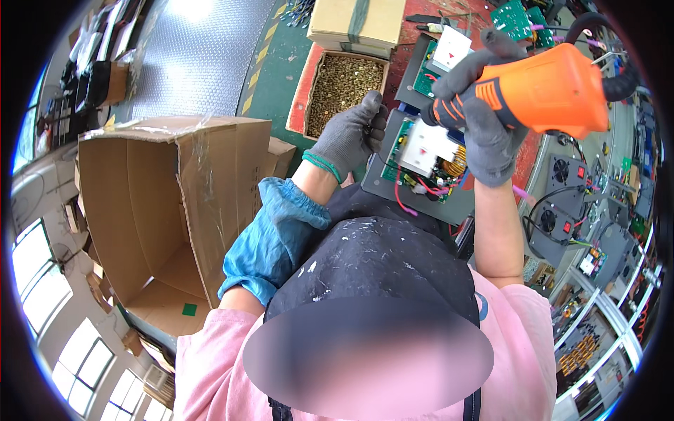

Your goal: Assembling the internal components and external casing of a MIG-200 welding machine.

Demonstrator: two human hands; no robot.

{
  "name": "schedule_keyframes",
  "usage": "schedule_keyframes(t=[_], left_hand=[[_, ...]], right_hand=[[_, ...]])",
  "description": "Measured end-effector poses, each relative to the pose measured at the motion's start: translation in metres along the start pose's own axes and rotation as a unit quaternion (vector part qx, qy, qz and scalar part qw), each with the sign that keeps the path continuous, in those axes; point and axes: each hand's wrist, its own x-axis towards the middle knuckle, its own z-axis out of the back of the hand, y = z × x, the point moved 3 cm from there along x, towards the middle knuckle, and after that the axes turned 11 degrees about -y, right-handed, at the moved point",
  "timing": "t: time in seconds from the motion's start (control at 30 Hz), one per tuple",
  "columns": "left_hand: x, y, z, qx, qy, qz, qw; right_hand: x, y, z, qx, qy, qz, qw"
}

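Observation:
My right hand [489, 140], in a grey glove, is wrapped round an orange electric screwdriver [540, 88] with a black nose pointing left. The nose is over the white-covered circuit board [426, 149] on a grey metal plate [449, 208], so its tip is hard to make out. Just left of that board is my gloved left hand [354, 137], its fingers curled closed; whatever they may hold is hidden or too small to name. Beyond it sits an open box of small brass-coloured screws or fasteners [344, 88]. Red and black wires [399, 193] hang from the board.
A large open cardboard box [140, 203] stands at my left. Behind the fasteners is a closed carton [357, 28]. Another board with a white cover [451, 49] lies farther back. Black-fanned grey units [562, 172] stand at right, and a thick black cable [621, 84] trails from the screwdriver.

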Motion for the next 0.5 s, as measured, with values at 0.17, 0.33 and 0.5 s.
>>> schedule_keyframes(t=[0.17, 0.33, 0.5], left_hand=[[0.002, -0.002, -0.016, -0.025, 0.012, 0.017, 0.999], [-0.004, 0.0, -0.039, -0.01, 0.04, 0.002, 0.999], [-0.007, 0.001, -0.062, 0.007, 0.094, 0.007, 0.995]], right_hand=[[0.014, 0.038, 0.008, 0.052, -0.106, 0.021, 0.993], [0.014, 0.056, 0.02, 0.082, -0.05, 0.084, 0.992], [0.009, 0.061, 0.031, 0.085, -0.068, 0.108, 0.988]])
